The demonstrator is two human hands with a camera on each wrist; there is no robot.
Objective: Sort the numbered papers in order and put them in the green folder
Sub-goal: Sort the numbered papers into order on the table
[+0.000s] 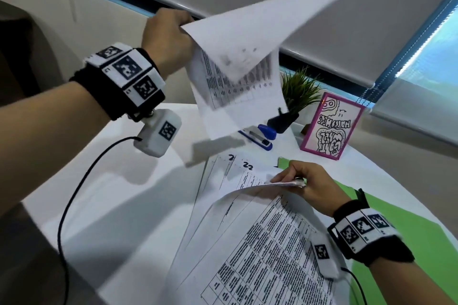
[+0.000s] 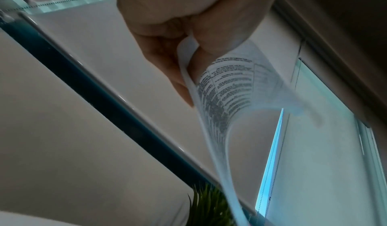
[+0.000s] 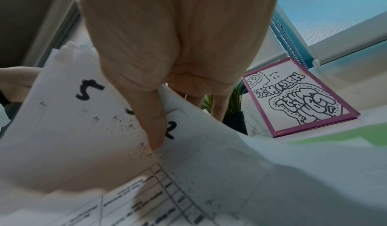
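Raised sheet: thin matt printed paper, curling. Table: smooth white, slight sheen. Green folder: matt. Stapler, centre frame: glossy blue plastic. Picture frame: glossy pink. Wristbands: black cloth.

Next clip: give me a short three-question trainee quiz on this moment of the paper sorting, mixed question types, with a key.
1. True or false: the left hand holds the raised sheets up above the table.
2. Multiple choice: what does the right hand pinch? A) the blue stapler B) the corner of the papers on the table C) the pink-framed drawing
3. Fill in: the green folder lies on the table partly under the ____.

Key: 1 true; 2 B; 3 papers.
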